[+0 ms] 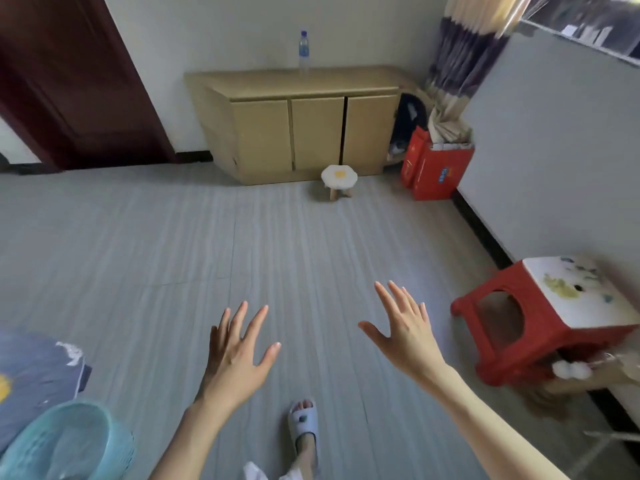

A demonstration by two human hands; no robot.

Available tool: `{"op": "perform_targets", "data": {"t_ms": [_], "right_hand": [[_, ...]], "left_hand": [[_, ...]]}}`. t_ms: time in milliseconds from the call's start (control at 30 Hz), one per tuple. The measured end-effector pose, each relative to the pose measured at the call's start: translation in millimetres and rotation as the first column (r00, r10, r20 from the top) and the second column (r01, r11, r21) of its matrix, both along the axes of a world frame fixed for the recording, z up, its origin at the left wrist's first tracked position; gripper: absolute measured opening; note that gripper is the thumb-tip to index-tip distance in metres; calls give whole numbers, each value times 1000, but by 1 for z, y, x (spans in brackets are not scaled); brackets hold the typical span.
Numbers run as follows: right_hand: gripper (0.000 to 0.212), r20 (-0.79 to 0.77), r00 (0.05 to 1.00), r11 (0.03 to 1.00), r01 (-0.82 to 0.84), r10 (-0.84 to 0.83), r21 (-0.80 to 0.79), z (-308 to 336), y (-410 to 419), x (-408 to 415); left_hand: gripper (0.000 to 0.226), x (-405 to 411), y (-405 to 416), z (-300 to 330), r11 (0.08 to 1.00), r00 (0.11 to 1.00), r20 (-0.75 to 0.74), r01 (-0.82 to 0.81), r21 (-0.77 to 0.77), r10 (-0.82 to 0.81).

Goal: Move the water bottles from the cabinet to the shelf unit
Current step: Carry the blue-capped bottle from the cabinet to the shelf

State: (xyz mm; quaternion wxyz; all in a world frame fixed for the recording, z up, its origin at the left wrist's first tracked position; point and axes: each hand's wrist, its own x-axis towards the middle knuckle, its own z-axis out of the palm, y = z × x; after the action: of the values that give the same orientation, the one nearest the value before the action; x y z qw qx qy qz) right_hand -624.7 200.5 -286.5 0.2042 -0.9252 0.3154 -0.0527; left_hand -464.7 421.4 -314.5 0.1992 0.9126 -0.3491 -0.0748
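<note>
A clear water bottle (pixel 303 51) with a blue cap and label stands upright on top of the tan wooden cabinet (pixel 298 129) against the far wall. The cabinet's three doors look closed. My left hand (pixel 237 355) and my right hand (pixel 405 332) are stretched out in front of me over the grey floor, fingers straight and spread, holding nothing. Both hands are far from the bottle, with most of the floor between them and the cabinet. No shelf unit is in view.
A small white stool (pixel 338 180) stands before the cabinet. Red boxes (pixel 434 168) sit in the right corner under a curtain. A red plastic stool (pixel 550 320) is at my right, a teal basket (pixel 65 445) at lower left, a dark door (pixel 69 84) at far left.
</note>
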Motion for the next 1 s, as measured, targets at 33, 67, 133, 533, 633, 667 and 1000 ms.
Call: {"op": "perform_targets", "data": {"t_ms": [33, 67, 133, 533, 633, 667, 1000], "right_hand": [[73, 0, 1000, 1000, -6, 6, -2, -2, -16, 20], [73, -1, 1000, 1000, -9, 9, -5, -3, -32, 40], [73, -17, 1000, 1000, -12, 11, -16, -4, -66, 84], [73, 56, 997, 998, 60, -60, 8, 29, -256, 312], [73, 47, 999, 1000, 26, -26, 1, 25, -298, 368], [73, 44, 999, 1000, 9, -9, -2, 24, -314, 388], [70, 136, 981, 989, -131, 138, -64, 64, -480, 613]], "left_hand": [[74, 18, -13, -3, 1000, 1000, -10, -6, 1, 6], [74, 36, -27, -6, 1000, 1000, -19, -9, 1, 9], [76, 78, -56, -9, 1000, 999, -38, -12, -2, 12], [75, 321, -248, 25, 996, 996, 42, 79, -36, -77], [76, 368, -289, 22, 998, 998, 30, 60, -36, -58], [76, 386, -305, 21, 998, 998, 23, 55, -29, -55], [75, 585, -472, 67, 989, 994, 104, -28, -144, 44]]}}
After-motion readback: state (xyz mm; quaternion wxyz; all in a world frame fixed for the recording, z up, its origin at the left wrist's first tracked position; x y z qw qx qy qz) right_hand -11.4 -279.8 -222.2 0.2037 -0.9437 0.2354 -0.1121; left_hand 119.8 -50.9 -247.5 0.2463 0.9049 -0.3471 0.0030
